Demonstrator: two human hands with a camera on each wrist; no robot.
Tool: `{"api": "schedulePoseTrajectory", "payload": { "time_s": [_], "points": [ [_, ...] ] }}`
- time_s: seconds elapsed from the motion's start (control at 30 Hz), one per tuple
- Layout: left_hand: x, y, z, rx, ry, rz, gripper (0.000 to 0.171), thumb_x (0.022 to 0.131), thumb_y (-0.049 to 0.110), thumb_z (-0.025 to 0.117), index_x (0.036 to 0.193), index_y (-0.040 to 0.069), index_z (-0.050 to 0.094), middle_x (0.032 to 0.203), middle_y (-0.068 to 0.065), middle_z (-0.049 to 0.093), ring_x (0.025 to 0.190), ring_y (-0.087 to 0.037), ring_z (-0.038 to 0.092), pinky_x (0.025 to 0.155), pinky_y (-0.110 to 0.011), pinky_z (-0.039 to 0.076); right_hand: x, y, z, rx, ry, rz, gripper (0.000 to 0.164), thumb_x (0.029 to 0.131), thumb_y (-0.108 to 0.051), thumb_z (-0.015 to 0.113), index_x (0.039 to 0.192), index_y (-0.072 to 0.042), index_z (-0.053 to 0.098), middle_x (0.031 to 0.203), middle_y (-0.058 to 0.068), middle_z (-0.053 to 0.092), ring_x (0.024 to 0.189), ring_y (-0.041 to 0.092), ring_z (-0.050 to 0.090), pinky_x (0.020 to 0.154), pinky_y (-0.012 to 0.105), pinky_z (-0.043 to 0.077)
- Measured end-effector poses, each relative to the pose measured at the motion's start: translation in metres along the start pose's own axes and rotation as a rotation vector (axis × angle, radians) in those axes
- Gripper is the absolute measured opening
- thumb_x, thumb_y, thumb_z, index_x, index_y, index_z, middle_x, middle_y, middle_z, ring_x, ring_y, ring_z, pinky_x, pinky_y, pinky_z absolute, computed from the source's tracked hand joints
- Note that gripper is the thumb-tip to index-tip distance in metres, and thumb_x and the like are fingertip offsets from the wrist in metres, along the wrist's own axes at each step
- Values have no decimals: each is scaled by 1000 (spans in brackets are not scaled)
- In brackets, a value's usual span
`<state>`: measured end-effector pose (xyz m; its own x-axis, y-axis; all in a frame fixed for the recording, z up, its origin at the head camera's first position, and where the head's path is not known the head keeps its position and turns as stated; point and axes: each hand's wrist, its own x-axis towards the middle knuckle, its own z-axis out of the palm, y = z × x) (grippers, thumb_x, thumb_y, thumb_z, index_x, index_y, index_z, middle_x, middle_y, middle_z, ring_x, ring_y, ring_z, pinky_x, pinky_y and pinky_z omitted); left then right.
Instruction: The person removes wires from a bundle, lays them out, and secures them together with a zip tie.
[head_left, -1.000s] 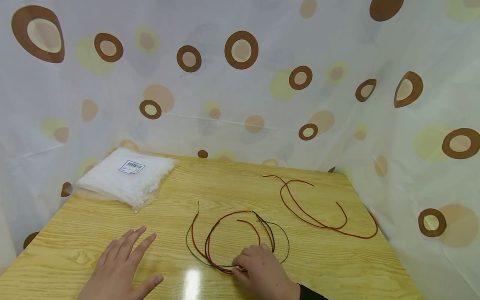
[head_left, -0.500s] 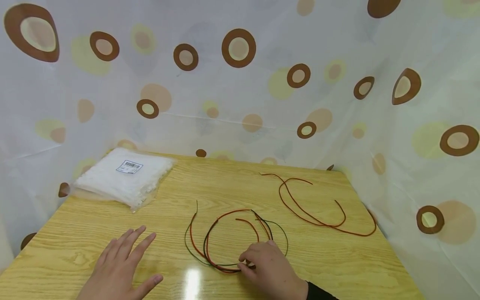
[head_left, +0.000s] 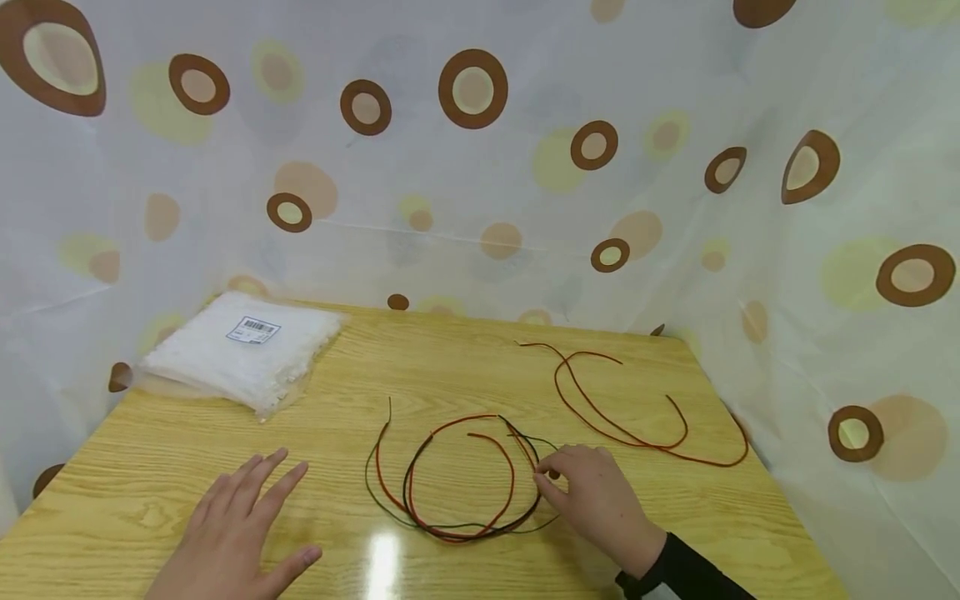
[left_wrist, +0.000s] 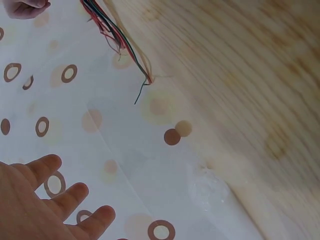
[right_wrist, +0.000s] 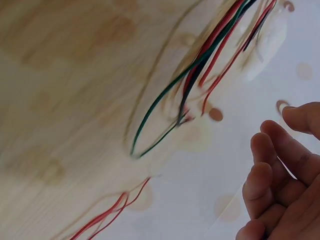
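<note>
Red, black and green wires [head_left: 457,421] lie together in a loose loop on the table in the head view. The thin green wire [right_wrist: 141,131] bows out on the loop's outer side in the right wrist view. My right hand [head_left: 600,500] hovers at the right side of this loop. Its fingers are loosely bent, with the thumb apart from them and nothing held, as the right wrist view shows. My left hand [head_left: 225,529], to the left of the loop, has its fingers spread and holds nothing.
A separate red wire [head_left: 651,447] lies in wide curves at the back right of the table. A clear plastic bag [head_left: 236,358] of white contents, with a barcode label [head_left: 253,330], sits at the back left. Dotted white sheeting [head_left: 420,179] walls the table's back and sides.
My right hand has left the front of the loop and moved right and away from me, uncovering the wires there. The left hand stays in nearly the same place. The head view has shifted slightly.
</note>
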<state>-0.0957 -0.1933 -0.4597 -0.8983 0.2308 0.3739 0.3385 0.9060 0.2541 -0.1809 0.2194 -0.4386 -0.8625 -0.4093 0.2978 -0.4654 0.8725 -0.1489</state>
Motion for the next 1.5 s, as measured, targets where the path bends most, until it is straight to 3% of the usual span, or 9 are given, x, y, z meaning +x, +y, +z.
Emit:
{"api": "schedulePoseTrajectory", "payload": {
  "time_s": [0.17, 0.3, 0.47, 0.7, 1.0, 1.27, 1.5],
  "points": [
    [-1, -2, -1, 10, 14, 2, 81, 80, 60, 73, 144, 18, 48, 147, -11, 42, 130, -41, 41, 98, -63, 35, 7, 38, -2, -34, 3, 70, 5, 89, -23, 75, 88, -19, 75, 82, -7, 67, 71, 10, 59, 74, 42, 49],
    [-2, -2, -1, -5, 4, -12, 81, 81, 60, 73, 145, 18, 48, 148, -11, 41, 131, -41, 39, 98, -64, 34, 7, 74, 1, -70, -21, 154, 6, 91, -21, 72, 92, -16, 74, 85, -2, 68, 73, 16, 61, 80, 52, 46],
    [-3, -4, -1, 6, 5, -16, 81, 81, 61, 72, 146, 20, 47, 148, -11, 41, 131, -40, 40, 98, -64, 34, 2, 107, 1, -82, -69, 224, 9, 93, -18, 69, 96, -10, 73, 87, 3, 66, 74, 21, 61, 75, 50, 46],
    [-2, -5, -3, 5, 4, -14, 82, 81, 61, 72, 146, 20, 46, 149, -11, 40, 131, -41, 40, 98, -64, 34, -2, 134, -1, -128, -63, 203, 10, 91, -15, 71, 97, -8, 74, 85, 5, 66, 71, 21, 61, 67, 49, 50],
    [-2, -4, -3, -1, -3, -12, 82, 81, 61, 72, 146, 20, 46, 150, -11, 40, 131, -41, 40, 99, -64, 34, -3, 157, 6, -140, -98, 196, 10, 92, -17, 68, 98, -12, 75, 77, -2, 61, 62, 11, 54, 57, 37, 45],
    [1, -2, -5, -14, -32, -27, 81, 83, 62, 70, 147, 20, 46, 152, -10, 39, 134, -40, 38, 102, -62, 31, 0, 155, 8, -142, -112, 183, 8, 91, -17, 70, 96, -14, 76, 81, 0, 64, 68, 17, 59, 62, 46, 47],
    [1, 0, -4, -25, -47, -39, 81, 83, 62, 69, 148, 20, 45, 152, -10, 38, 135, -40, 37, 104, -61, 30, -1, 154, 9, -167, -145, 170, 5, 88, -17, 74, 92, -14, 75, 77, -2, 59, 67, 16, 57, 60, 44, 46]
  ]
}}
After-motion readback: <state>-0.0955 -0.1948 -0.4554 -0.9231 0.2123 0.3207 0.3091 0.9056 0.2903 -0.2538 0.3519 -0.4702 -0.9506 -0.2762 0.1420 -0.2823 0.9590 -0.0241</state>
